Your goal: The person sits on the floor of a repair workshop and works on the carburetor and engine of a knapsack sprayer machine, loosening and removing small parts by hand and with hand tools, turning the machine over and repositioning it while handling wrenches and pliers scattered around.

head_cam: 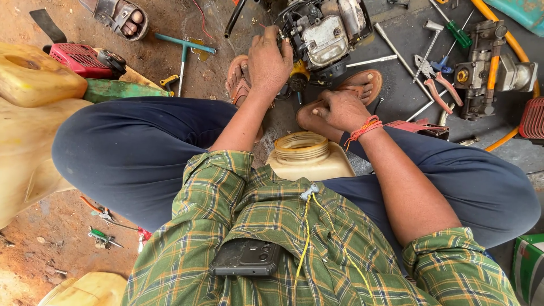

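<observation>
A small black and silver engine [323, 34] sits on the ground between my sandalled feet. My left hand [268, 62] grips its left side, fingers curled onto the engine body. My right hand [340, 109] rests near my right foot, fingers closed around something small that I cannot make out; a red thread band circles the wrist. A yellow-handled tool [297, 76] lies just below the engine, between the two hands. I sit on a pale yellow plastic tank whose wide open neck [301, 146] shows between my knees.
Red-handled pliers [436, 82], a green screwdriver [456, 33], metal rods and a grey pump unit [490, 62] with an orange hose lie at right. A teal T-wrench [184, 48], a red engine cover [82, 59], yellow tanks and another person's sandalled foot [122, 16] are at left.
</observation>
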